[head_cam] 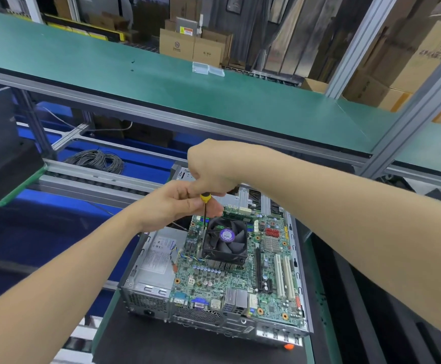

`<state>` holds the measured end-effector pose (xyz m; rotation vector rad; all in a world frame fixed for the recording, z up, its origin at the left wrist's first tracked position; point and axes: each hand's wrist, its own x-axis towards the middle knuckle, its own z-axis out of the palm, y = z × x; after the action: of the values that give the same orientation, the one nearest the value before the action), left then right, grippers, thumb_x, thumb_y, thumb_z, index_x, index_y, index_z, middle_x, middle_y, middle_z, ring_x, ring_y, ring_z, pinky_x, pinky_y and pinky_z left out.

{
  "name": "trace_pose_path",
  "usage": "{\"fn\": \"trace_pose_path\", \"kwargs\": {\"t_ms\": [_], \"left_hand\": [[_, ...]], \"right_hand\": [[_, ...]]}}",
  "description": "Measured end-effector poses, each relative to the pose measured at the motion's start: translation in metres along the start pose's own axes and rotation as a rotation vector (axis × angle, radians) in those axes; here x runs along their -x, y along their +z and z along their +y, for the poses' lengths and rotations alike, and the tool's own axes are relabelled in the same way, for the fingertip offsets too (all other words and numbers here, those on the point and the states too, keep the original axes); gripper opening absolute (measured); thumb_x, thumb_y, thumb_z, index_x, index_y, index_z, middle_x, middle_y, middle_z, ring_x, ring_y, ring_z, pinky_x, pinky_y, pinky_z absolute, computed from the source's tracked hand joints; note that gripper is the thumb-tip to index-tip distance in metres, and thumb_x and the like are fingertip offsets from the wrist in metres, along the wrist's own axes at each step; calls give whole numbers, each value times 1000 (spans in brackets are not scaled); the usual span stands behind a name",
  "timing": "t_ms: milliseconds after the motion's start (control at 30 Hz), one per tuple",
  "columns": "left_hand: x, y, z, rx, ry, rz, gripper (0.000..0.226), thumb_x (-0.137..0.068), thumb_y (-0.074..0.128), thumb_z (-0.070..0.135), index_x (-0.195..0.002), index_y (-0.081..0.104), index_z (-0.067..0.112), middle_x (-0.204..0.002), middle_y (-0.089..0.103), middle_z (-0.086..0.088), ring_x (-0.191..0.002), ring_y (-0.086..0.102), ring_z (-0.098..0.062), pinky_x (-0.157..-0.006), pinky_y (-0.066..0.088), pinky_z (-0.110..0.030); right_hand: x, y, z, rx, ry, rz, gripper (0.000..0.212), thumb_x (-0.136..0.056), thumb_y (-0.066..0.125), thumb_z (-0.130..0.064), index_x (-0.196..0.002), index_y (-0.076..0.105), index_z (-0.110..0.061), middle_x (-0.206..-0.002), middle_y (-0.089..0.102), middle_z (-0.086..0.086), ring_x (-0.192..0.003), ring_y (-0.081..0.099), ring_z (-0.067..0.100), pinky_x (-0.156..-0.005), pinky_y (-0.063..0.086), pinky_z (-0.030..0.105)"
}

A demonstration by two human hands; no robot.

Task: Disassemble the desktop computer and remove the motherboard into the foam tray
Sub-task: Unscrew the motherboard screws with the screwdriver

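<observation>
As a person bends over an open desktop case [201,317], the right hand [211,169] curls round the top of the one yellow-handled screwdriver [204,206] and the left hand [172,206] pinches it just below — both closed on the tool. Its long axis stands near upright, tip down at the far-left corner of the single cooler fan [226,239], directly beneath the hands. One motherboard [227,282] lies flat in the case — judged not yet freed.

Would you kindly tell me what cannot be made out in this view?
Head view:
1. The screwdriver tip is lost against the dark corner of the fan, so the screw is unseen.
2. The handle top is covered by the right hand.
3. Whether the left hand pinches the shaft is unclear.
4. The fan label print is too small.
</observation>
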<state>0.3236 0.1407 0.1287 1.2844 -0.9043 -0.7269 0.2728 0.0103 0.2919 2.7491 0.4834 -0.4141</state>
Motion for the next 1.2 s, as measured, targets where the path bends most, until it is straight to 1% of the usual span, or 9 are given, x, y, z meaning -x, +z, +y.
{"fn": "trace_pose_path", "kwargs": {"t_ms": [300, 400, 567, 700, 767, 833, 933, 1067, 1200], "left_hand": [[-4, 1, 13, -47, -70, -174, 34, -107, 45, 13, -139, 56, 7, -134, 68, -10, -135, 56, -28, -111, 42, -25], [-5, 4, 15, -3, -56, -93, 31, -105, 44, 4, -120, 69, 14, -132, 68, -7, -126, 64, -33, -109, 48, -37], [-3, 14, 11, -203, 0, 32, 22, -107, 46, 5, -106, 68, 5, -104, 77, -9, -109, 72, -30, -101, 55, -37], [-4, 22, 11, -283, 56, 63, 29, -106, 41, -3, -97, 67, 5, -96, 74, -17, -102, 73, -32, -98, 56, -38], [-4, 22, 10, -290, 48, 65, 29, -108, 39, -3, -95, 66, 0, -95, 74, -17, -102, 73, -31, -96, 56, -32], [-4, 20, 10, -291, 36, 63, 28, -108, 40, -3, -96, 65, -4, -96, 74, -16, -102, 73, -30, -95, 55, -30], [-2, 22, 7, -331, 18, 122, 29, -107, 41, -5, -96, 69, -2, -98, 77, -13, -101, 74, -24, -94, 55, -25], [-4, 36, -3, -347, 63, 307, 32, -102, 47, -12, -99, 68, 12, -87, 79, -8, -92, 76, -26, -90, 59, -32], [-6, 42, -9, -203, 77, 442, 22, -96, 57, -15, -95, 68, 4, -81, 78, -13, -84, 77, -30, -81, 60, -31]], "right_hand": [[5, -4, 20, 53, -433, 0, 9, -88, 69, -16, -84, 62, -20, -76, 65, -6, -71, 56, 12, -62, 44, 31], [3, -3, 21, 169, -506, 3, 17, -80, 65, -3, -84, 63, -19, -77, 65, -3, -67, 53, 6, -59, 42, 27], [7, -2, 21, 113, -426, 85, 5, -85, 70, -22, -89, 68, -22, -80, 65, -7, -78, 56, 16, -59, 41, 28], [13, -1, 15, -173, -2, 173, 56, -98, 46, -68, -74, 62, -20, -55, 67, -1, -47, 68, 14, -46, 47, 26], [12, 0, 6, -53, 94, 3, 42, -110, 33, -46, -93, 68, -31, -60, 69, 8, -33, 61, 12, -35, 45, 22], [11, -1, -2, -57, 121, -87, 38, -112, 30, -30, -112, 67, -22, -39, 58, -1, -22, 47, 7, -31, 38, 19], [4, 0, 3, -153, 160, -83, 48, -106, 44, -33, -68, 63, -12, -34, 52, -4, -23, 44, 12, -44, 42, 21], [11, -1, 17, -88, 8, -83, 40, -98, 57, -38, -71, 66, -10, -54, 65, -2, -52, 60, 21, -55, 45, 28], [13, 0, 20, 111, -201, 37, 25, -95, 63, -34, -79, 55, -17, -75, 56, -1, -67, 48, 22, -54, 33, 32]]}}
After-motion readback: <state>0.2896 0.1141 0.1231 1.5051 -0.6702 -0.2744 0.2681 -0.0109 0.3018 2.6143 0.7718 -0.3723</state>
